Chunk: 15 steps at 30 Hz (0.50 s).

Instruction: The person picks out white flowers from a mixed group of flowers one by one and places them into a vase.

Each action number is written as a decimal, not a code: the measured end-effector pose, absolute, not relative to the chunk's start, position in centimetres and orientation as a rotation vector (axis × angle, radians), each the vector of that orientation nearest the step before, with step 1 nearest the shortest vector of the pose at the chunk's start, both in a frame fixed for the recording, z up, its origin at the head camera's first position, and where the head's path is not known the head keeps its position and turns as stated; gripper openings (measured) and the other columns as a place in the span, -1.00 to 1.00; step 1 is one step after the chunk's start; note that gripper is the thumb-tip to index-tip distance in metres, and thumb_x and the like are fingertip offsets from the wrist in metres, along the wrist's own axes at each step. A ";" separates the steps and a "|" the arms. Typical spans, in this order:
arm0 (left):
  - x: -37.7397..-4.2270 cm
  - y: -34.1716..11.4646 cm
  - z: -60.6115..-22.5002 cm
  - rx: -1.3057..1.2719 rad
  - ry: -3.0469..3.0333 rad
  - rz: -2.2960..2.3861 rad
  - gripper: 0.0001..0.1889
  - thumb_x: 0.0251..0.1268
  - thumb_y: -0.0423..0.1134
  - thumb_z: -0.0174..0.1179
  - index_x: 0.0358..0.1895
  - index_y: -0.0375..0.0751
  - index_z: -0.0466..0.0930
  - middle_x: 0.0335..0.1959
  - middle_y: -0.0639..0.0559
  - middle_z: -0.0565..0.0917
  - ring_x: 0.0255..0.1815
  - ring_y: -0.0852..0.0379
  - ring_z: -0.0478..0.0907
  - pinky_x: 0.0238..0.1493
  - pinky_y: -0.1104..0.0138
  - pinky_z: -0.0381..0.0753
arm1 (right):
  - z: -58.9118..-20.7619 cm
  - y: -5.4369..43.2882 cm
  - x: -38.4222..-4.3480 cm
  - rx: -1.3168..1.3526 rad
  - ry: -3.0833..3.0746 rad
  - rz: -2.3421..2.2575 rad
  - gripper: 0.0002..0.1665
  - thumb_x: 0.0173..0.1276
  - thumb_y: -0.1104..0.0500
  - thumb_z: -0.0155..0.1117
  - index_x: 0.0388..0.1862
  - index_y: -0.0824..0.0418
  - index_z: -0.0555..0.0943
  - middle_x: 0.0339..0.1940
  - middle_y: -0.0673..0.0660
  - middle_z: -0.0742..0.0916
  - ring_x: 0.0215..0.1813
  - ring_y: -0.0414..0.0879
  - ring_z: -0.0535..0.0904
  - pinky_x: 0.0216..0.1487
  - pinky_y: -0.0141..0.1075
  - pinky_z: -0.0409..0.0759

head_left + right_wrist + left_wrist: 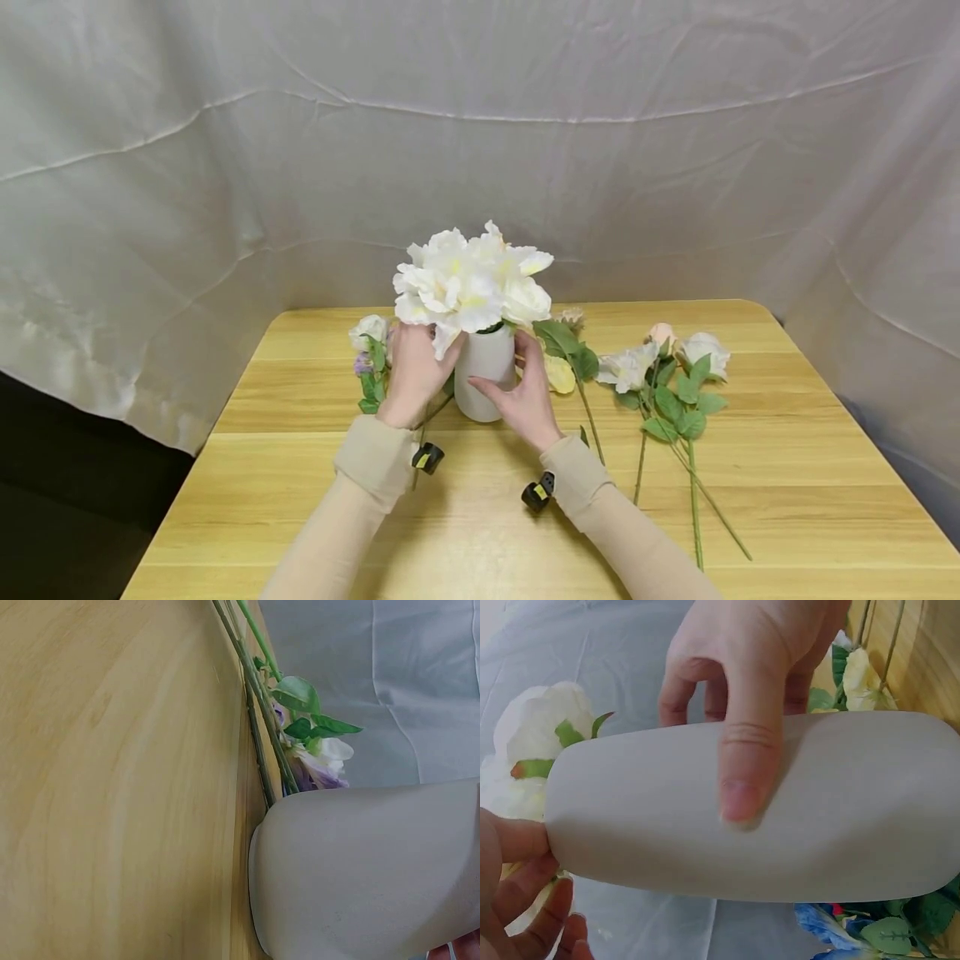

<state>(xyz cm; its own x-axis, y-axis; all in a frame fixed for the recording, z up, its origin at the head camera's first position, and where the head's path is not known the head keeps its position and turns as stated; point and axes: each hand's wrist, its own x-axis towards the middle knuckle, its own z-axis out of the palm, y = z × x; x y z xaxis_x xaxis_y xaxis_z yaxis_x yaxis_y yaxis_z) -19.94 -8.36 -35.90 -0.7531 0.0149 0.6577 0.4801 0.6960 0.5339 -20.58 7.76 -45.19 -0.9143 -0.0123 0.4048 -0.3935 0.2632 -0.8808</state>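
A white vase (486, 375) stands upright on the table, with large white flowers (465, 283) bunched above its mouth. My right hand (528, 400) grips the vase from the right; in the left wrist view its thumb lies along the near side and the other fingers reach behind. Under the blooms, my left hand (416, 367) is at the vase's left rim, partly covered by a hanging petal. In the left wrist view the left fingers (544, 919) are relaxed and slightly bent, one tip touching the rim. The right wrist view shows the vase's base (259, 885) on the tabletop.
White and purple flowers (367, 350) lie left of the vase. A yellow flower (559, 374) and a leafy stem (585, 400) lie to its right. Farther right are white roses (705, 354) with long stems. Grey cloth (570, 167) hangs behind the wooden table (247, 483).
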 end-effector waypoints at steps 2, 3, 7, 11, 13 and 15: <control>-19.8 -8.5 -36.1 -0.391 -2.287 -0.977 -0.53 0.18 -0.29 0.36 0.14 -0.42 0.52 0.05 -0.35 0.67 0.13 -0.35 0.57 0.18 -0.17 0.49 | -45.2 7.7 -20.6 0.372 -2.223 1.702 0.08 0.10 0.13 0.63 0.50 0.24 0.20 0.31 0.28 0.49 0.30 0.17 0.45 0.36 0.12 0.46; -19.8 -8.6 -36.2 -0.399 -2.286 -0.996 -0.52 0.19 -0.29 0.36 0.15 -0.42 0.51 0.06 -0.36 0.66 0.15 -0.34 0.56 0.20 -0.18 0.46 | -45.2 7.7 -20.6 0.371 -2.223 1.707 0.08 0.10 0.13 0.63 0.50 0.23 0.20 0.31 0.27 0.49 0.31 0.16 0.45 0.36 0.12 0.46; -19.7 -8.9 -36.8 -0.431 -2.285 -1.096 -0.54 0.25 -0.28 0.35 0.17 -0.39 0.51 0.01 -0.32 0.68 0.04 -0.26 0.61 0.16 -0.13 0.50 | -45.2 7.7 -20.6 0.370 -2.221 1.715 0.07 0.11 0.12 0.63 0.50 0.19 0.22 0.32 0.24 0.48 0.32 0.15 0.44 0.36 0.12 0.45; -19.6 -9.2 -37.5 -0.424 -2.295 -1.243 -0.53 0.29 -0.23 0.37 0.20 -0.31 0.50 -0.02 -0.23 0.68 -0.12 -0.12 0.68 -0.08 0.08 0.70 | -45.2 7.8 -20.6 0.374 -2.211 1.713 0.06 0.11 0.11 0.63 0.50 0.17 0.23 0.32 0.25 0.48 0.33 0.15 0.44 0.37 0.14 0.44; -19.4 -9.4 -37.9 -0.421 -2.306 -1.300 -0.55 0.31 -0.21 0.37 0.20 -0.28 0.52 -0.01 -0.19 0.70 -0.15 -0.08 0.71 -0.14 0.13 0.72 | -45.2 7.8 -20.6 0.368 -2.208 1.706 0.06 0.10 0.11 0.63 0.49 0.17 0.23 0.31 0.24 0.49 0.33 0.15 0.44 0.37 0.14 0.44; -19.3 -9.6 -38.5 -0.410 -2.328 -1.324 -0.60 0.32 -0.17 0.36 0.14 -0.26 0.59 -0.01 -0.17 0.72 -0.15 -0.07 0.73 -0.14 0.14 0.74 | -45.3 7.7 -20.6 0.355 -2.207 1.691 0.06 0.09 0.11 0.64 0.49 0.18 0.24 0.31 0.24 0.50 0.32 0.14 0.45 0.37 0.13 0.46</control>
<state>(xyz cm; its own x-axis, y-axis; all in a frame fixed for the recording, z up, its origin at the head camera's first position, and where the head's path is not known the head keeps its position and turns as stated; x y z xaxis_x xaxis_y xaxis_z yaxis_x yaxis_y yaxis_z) -19.27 -9.62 -38.50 -0.8644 0.0436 0.5009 0.4529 0.5004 0.7379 -20.60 7.68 -45.30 -0.9119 0.0066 0.4104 -0.3946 0.2616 -0.8809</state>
